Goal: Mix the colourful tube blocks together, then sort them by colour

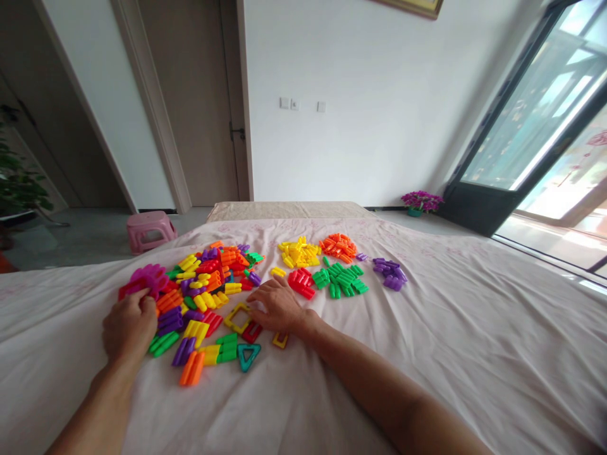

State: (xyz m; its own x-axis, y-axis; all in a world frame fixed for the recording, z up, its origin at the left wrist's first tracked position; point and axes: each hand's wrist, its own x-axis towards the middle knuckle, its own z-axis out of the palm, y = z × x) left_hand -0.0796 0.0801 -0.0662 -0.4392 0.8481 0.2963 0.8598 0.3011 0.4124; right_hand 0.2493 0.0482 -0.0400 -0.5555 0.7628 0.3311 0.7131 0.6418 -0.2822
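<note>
My left hand (130, 322) is at the left edge of a mixed heap of plastic building blocks (208, 300). Its fingers are closed on the near edge of a magenta piece with a scalloped, flower-like outline (149, 278). My right hand (277, 306) lies palm down at the heap's right side, fingers stretched out and slightly bent. Beside its fingertips lies a yellow square frame (237, 318), with a red frame (251, 332) partly under the hand. A small yellow frame (280, 340) lies by the wrist, and a teal triangle frame (248, 357) lies nearer me.
Single-colour piles lie beyond my right hand: yellow blocks (300, 253), orange blocks (338, 246), red blocks (301, 282), green blocks (342, 279) and purple blocks (391, 273). A wrinkled pale cloth (455, 328) covers the surface. A pink stool (150, 230) stands on the floor behind.
</note>
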